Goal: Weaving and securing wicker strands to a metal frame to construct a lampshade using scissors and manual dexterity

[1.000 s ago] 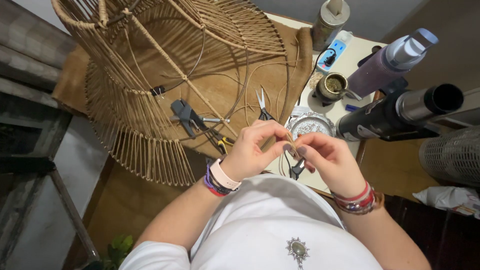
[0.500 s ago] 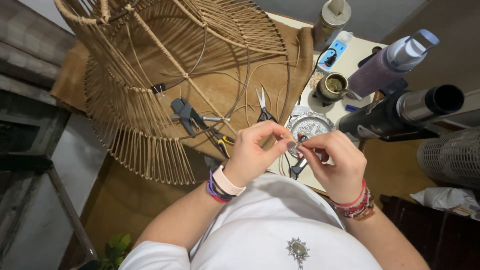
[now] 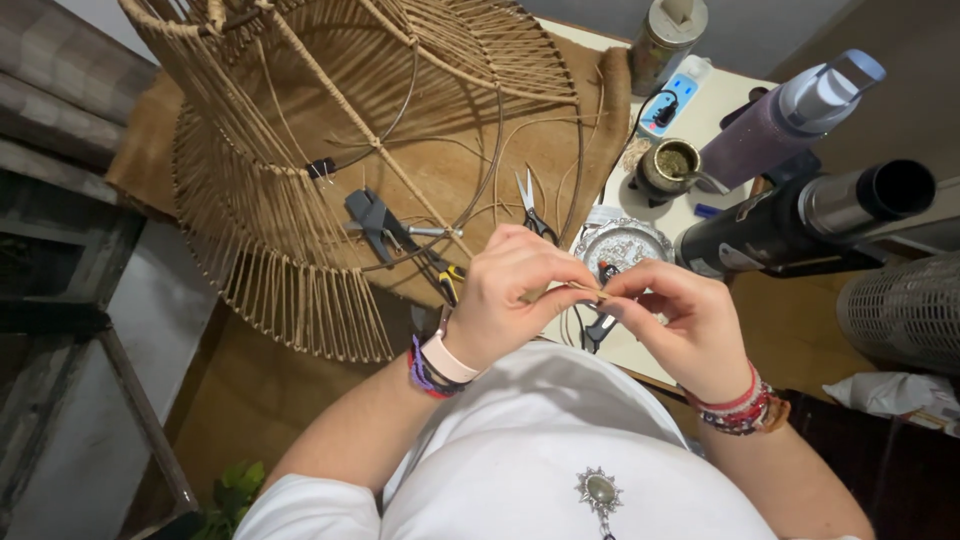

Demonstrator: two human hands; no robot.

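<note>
A thin tan fibre strand [image 3: 583, 290] lies pinched level between both hands' fingertips, above the table edge.

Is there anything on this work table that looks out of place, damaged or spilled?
Nothing looks spilled or broken. The woven lampshade frame lies on its side with loose strands trailing. Both hands, left hand and right hand, pinch a thin strand between their fingertips. The scissors lie open on the cloth.

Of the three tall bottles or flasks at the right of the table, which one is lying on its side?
The black and steel flask lies on its side, open mouth pointing right. The purple bottle with the pale cap and the metal canister both stand upright.
</note>
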